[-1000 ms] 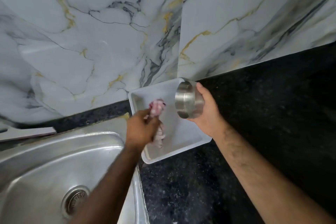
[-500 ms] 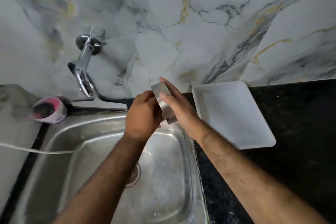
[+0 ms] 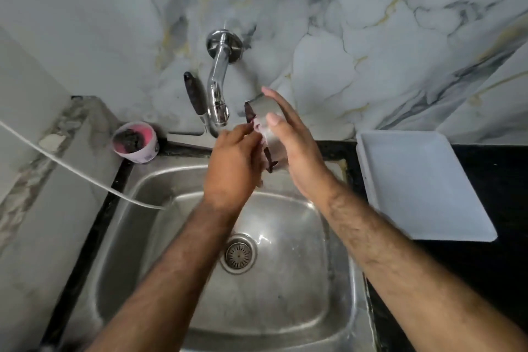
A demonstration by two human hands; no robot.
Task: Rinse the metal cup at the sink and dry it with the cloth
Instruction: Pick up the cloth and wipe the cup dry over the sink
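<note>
The metal cup (image 3: pixel 264 107) is held on its side over the back rim of the steel sink (image 3: pixel 143 188), just right of the tap spout. My right hand (image 3: pixel 297 146) wraps around it from the right. My left hand (image 3: pixel 233 163) presses a pale pink cloth (image 3: pixel 260 124) against the cup's open mouth; most of the cloth is hidden between hand and cup. No water runs from the chrome tap (image 3: pixel 218 86).
A white tray (image 3: pixel 423 183) lies on the black counter (image 3: pixel 485 280) right of the sink. A pink tub (image 3: pixel 135 141) stands at the sink's back left corner, and a dark-handled tool (image 3: pixel 195 97) leans on the marble wall. A white cord (image 3: pixel 71 168) crosses the left side.
My left hand lifted the cloth out of the white tray. Both hands then carried cup and cloth left from over the tray to over the sink, where the cloth now meets the cup.
</note>
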